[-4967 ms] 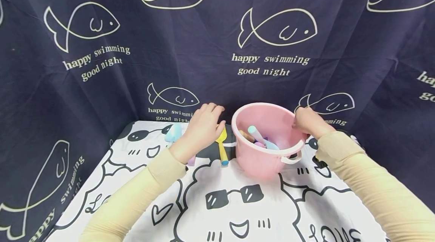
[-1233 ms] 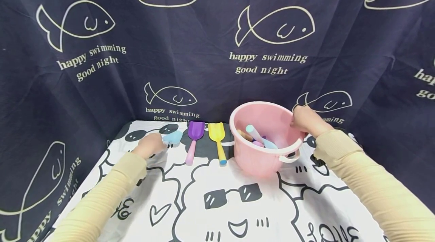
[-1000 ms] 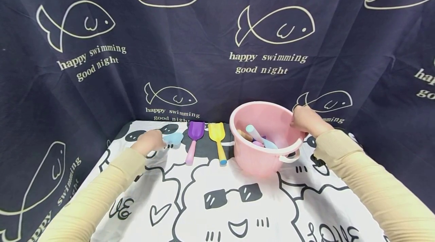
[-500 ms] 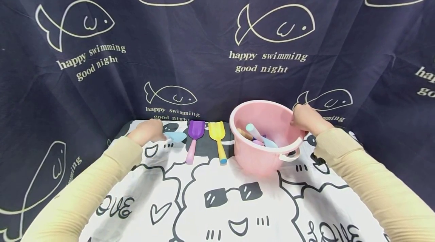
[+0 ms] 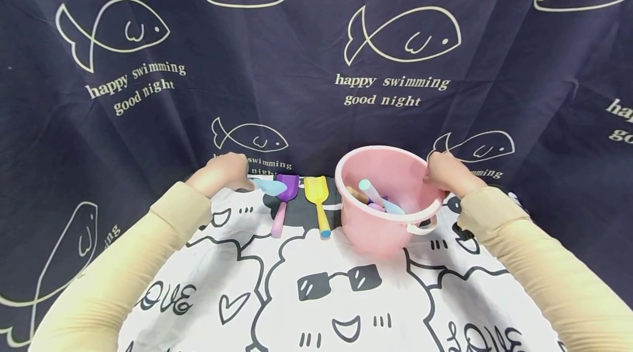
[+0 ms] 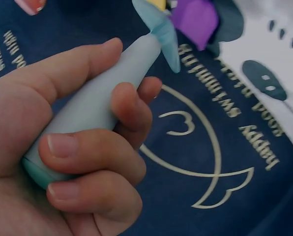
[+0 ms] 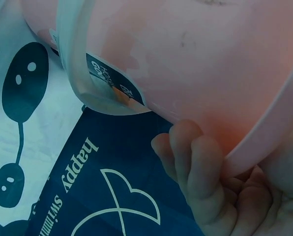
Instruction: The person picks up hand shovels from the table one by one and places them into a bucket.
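My left hand grips a light blue toy shovel at the back left, raised over the cloth. In the left wrist view, the fingers curl round its thick pale handle, with the blade pointing away. In the head view, that blade overlaps the scoop of a purple toy shovel with a pink handle. To its right lies a yellow toy shovel with a blue handle end. My right hand holds the rim of a pink bucket on its far right side, fingers outside the wall.
Inside the bucket lie several toys, among them a pale blue one with a mint-tipped handle. A white handle hangs on the bucket's front. A white cartoon-print cloth covers the table, and a dark blue fish-print curtain rises right behind.
Five seconds ago the left hand was by the yellow shovel. Since then it has taken the light blue shovel and lifted it up and slightly right. The right hand and bucket have stayed put.
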Action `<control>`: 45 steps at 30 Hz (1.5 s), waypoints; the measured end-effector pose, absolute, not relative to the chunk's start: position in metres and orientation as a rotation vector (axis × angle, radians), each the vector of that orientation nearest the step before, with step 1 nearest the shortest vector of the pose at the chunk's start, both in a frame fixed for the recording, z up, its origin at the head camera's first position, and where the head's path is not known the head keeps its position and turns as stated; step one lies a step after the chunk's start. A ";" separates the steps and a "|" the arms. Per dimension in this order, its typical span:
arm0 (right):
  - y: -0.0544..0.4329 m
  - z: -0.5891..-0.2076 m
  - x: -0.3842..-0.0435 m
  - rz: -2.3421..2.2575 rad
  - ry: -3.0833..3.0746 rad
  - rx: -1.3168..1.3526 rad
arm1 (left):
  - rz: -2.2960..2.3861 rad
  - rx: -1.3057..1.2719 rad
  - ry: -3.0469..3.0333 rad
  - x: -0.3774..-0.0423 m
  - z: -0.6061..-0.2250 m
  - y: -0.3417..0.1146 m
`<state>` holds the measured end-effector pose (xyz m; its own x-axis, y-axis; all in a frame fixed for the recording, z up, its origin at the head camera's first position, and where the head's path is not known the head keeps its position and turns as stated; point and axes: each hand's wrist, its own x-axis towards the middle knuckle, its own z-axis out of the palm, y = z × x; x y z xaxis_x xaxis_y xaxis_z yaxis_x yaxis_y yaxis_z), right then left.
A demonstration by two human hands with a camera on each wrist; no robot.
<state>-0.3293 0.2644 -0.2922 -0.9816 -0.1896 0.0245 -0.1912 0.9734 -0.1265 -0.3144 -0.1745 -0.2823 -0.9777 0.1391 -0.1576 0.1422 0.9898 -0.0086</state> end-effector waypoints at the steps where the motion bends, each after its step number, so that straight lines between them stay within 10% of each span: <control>1: 0.264 -0.292 -0.329 0.203 -3.105 0.308 | -0.032 0.231 2.983 -0.314 -0.278 -0.173; 45: 0.266 -0.294 -0.331 0.190 -3.115 0.326 | 0.207 0.673 3.099 -0.315 -0.212 -0.056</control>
